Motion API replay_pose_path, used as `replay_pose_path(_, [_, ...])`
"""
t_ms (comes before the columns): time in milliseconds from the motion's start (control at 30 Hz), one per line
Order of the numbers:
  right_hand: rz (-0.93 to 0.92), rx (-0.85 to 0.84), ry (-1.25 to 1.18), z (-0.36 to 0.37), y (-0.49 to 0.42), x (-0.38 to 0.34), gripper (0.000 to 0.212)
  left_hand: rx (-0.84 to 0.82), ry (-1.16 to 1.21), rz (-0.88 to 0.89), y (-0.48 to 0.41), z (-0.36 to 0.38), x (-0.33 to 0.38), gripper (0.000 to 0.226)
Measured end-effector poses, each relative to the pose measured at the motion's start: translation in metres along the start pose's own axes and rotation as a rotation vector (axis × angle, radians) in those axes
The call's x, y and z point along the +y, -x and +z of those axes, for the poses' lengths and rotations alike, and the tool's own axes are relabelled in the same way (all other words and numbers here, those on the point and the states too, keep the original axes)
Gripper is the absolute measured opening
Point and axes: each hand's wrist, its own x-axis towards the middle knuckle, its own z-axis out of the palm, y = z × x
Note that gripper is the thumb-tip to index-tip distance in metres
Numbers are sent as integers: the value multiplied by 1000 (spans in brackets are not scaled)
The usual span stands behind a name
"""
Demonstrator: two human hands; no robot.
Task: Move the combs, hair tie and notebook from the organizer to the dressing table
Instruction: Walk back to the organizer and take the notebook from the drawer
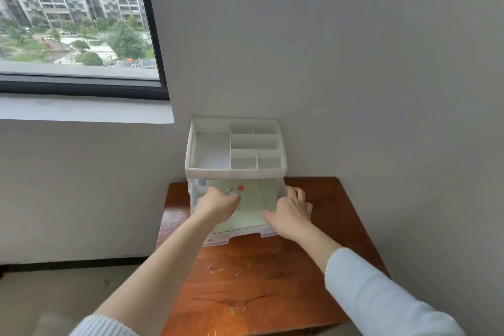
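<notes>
A: While the drawer (240, 234) of the organizer (234, 169) stands pulled out over the counter (272, 281), where's the notebook (253, 204)?

B: I see it lying in that drawer. My left hand (218, 206) presses on its cover; my right hand (291, 215) grips its right edge.

Soft, even daylight from the window (73, 13); wide-angle bowing at edges, slight blur.
</notes>
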Motion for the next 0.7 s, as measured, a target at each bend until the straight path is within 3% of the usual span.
replay_pose_path(133, [4,10,-29,0,-3,-1,66,32,-128,-66,-6,3,6,71])
replay_pose_path(233, [7,-3,-35,1,-4,-1,64,102,-275,-4,-4,5,7,70])
replay_pose_path(433, [14,6,-27,0,-4,-3,60,236,-340,120,-6,-2,2,26])
replay_pose_path(567, [5,-8,-18,-3,-4,-1,52,239,-147,113,-11,-16,-3,29])
replay_pose_path(700, [-30,28,-12,-8,-1,1,54,130,327,112,-10,-32,-17,24])
